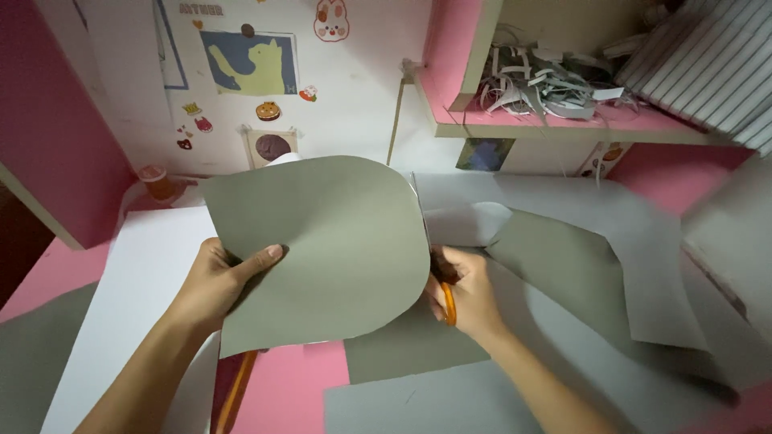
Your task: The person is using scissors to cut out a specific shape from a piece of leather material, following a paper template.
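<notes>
My left hand (pixel 221 283) pinches the lower left edge of a large grey sheet of paper (pixel 330 249) with a rounded cut edge, holding it up off the desk. My right hand (pixel 466 293) grips orange-handled scissors (pixel 447 304) at the sheet's right edge; the blades are mostly hidden behind the paper. A thin blade line runs up along that edge.
Grey paper offcuts (pixel 595 265) lie to the right and below. A white sheet (pixel 137 273) covers the pink desk (pixel 289 386) at left. A pink shelf (pixel 555 120) holds a pile of paper strips (pixel 547 80). Stickers dot the white wall (pixel 249 64). An orange pencil (pixel 235 394) lies near my left forearm.
</notes>
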